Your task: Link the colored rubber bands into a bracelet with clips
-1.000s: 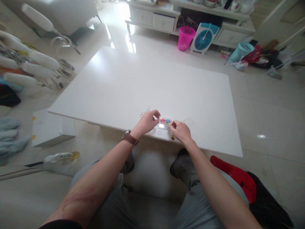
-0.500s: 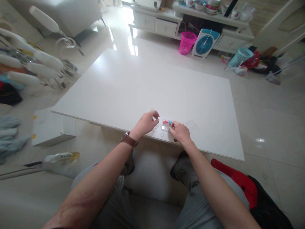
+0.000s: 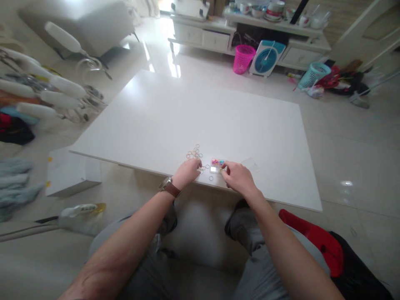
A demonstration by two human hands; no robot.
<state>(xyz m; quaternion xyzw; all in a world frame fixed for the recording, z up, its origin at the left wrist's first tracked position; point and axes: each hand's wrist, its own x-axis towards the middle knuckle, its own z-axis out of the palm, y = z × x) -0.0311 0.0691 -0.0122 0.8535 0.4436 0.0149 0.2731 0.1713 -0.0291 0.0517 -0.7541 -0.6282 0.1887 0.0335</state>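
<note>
A small clear compartment box [image 3: 213, 170] sits near the front edge of the white table [image 3: 200, 112]. Pink and blue bits fill its far compartments. My right hand [image 3: 240, 177] is at its right side, thumb and forefinger pinched by a tiny yellowish spot; what they grip is unclear. Just left of the box, my left hand [image 3: 186, 173] has its fingers curled together over several thin rings [image 3: 195, 152], like small elastic bands. Anything between those fingertips is hidden. A single ring [image 3: 211, 178] lies in front of the box.
A clear flat lid-like piece [image 3: 250, 165] lies right of my right hand. Beyond the table are a pink basket [image 3: 243, 60], a blue fan [image 3: 266, 60] and a low cabinet [image 3: 215, 40]. At left stands a white box [image 3: 70, 171]; a red and black item [image 3: 328, 248] is at lower right.
My left hand has moved down and slightly left, uncovering more of the rings. My right hand stays at the box's right side, a little lower. The view has shifted slightly.
</note>
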